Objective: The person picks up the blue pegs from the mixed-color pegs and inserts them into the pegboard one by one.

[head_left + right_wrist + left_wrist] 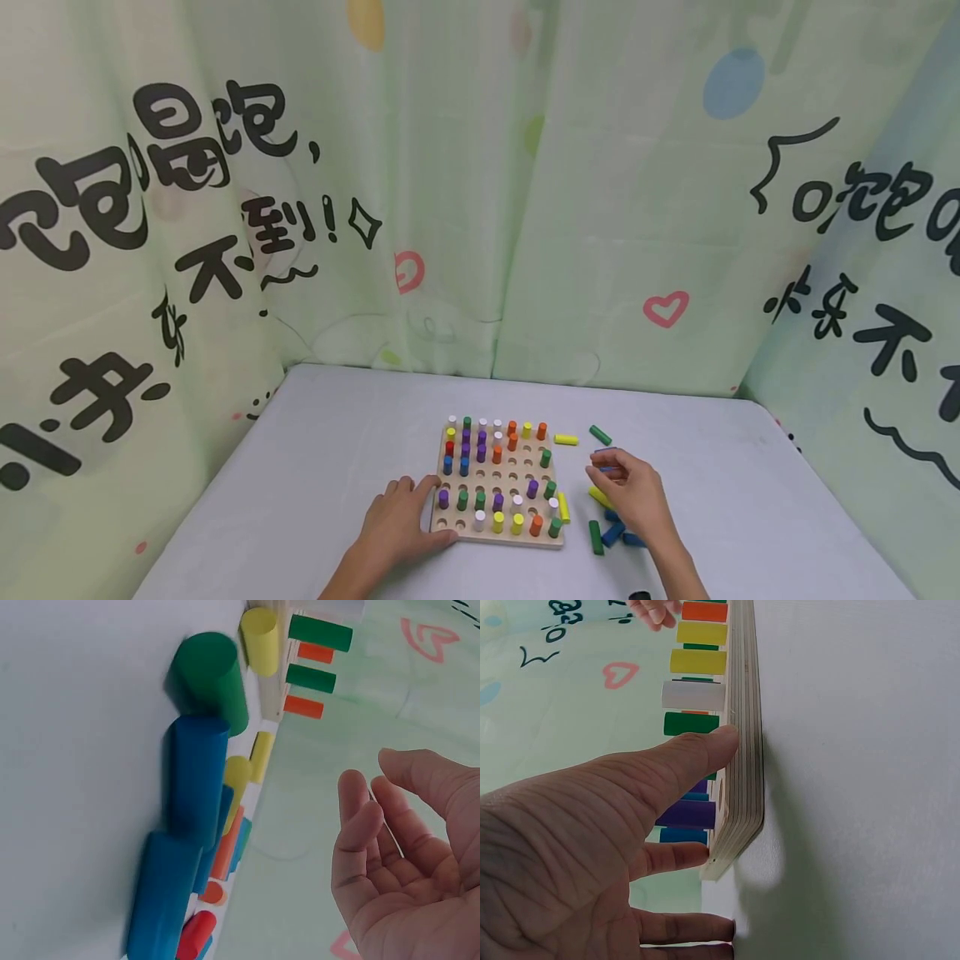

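Soft, even, muted light covers the desk (315,450) to its far corners; a blurry-edged shadow (787,855) spreads from the near edge of the board (746,750), and narrower shadows (174,694) hug the loose pegs (199,780).

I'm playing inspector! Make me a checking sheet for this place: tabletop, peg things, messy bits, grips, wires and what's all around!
Surface: pale tabletop, looks flat.
Job's things: wooden pegboard with coloured standing pegs and some bare holes; loose pegs lie to its right.
Clutter: dark object at the bottom edge, too cut off to identify.
Grips: left grip touches the pegboard's near left corner; right grip is by the loose pegs, holding nothing.
Cables: nothing seen.
Surroundings: printed pale green curtain.
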The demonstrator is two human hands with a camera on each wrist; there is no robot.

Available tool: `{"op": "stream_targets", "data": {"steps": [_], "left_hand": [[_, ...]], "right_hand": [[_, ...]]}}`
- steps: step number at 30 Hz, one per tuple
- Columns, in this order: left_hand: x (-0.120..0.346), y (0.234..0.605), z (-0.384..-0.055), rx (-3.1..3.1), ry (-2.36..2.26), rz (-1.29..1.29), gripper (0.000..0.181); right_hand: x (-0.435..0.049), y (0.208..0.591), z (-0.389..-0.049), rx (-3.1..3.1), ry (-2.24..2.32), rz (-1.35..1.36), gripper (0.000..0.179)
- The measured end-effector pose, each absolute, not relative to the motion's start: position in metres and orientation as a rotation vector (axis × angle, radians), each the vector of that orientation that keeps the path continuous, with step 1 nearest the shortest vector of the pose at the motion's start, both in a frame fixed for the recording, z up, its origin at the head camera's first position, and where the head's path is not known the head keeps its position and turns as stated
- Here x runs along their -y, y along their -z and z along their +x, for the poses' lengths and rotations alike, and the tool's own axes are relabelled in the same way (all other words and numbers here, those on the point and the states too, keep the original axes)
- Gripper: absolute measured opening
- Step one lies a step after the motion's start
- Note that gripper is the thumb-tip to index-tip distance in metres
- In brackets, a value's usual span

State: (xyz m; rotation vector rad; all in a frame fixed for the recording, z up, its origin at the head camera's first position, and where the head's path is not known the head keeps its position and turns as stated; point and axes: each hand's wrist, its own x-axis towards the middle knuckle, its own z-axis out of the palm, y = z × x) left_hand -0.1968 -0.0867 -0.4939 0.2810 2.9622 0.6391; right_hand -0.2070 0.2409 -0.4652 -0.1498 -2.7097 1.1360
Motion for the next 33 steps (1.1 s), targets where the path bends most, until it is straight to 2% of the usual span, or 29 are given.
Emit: {"op": "stream_targets", "data": {"steps": [33], "left_hand": [[0.087, 0.494, -0.198, -2.950, -0.653, 0.294, 0.080]], "right_hand": [[-0.293, 0.476, -0.222, 2.827, -1.021, -0.247, 0.030]]}}
